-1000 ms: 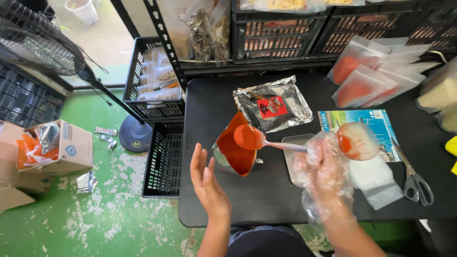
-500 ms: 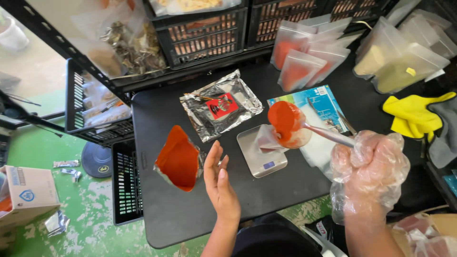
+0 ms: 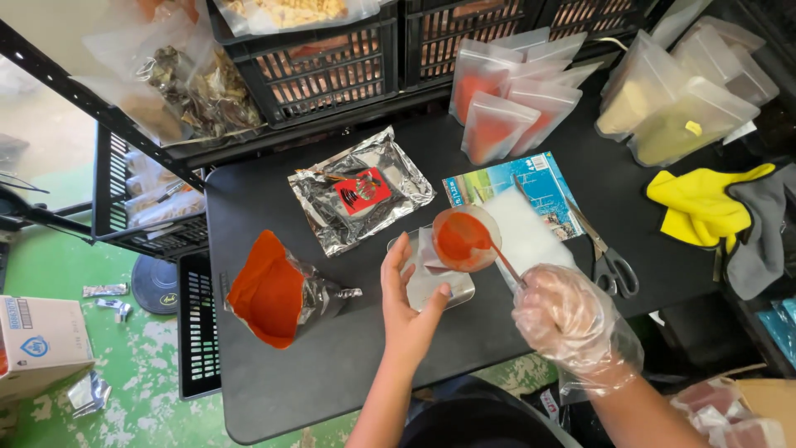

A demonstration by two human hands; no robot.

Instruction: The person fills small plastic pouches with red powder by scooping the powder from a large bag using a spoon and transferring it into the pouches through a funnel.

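Powder transfer at the worktop (image 3: 274, 390): the right hand (image 3: 572, 319), in a clear plastic glove, is gripping the thin handle of a scoop (image 3: 461, 240) with fingers curled closed around it; the bowl, heaped with orange-red powder, is hovering over a small clear pouch (image 3: 431, 253) on the metal scale (image 3: 427, 282). The bare left hand (image 3: 408, 303) is reaching in with fingers loosely spread, touching the pouch and the scale's edge, clamping nothing. The open foil bag (image 3: 278, 290) of the same powder is lying well to the left. Judgement: keeping the scoop level and low over the pouch mouth, holding that mouth wide, and tipping slowly should be limiting spill onto the scale. Scissors (image 3: 609, 265) are lying just beside the right hand.
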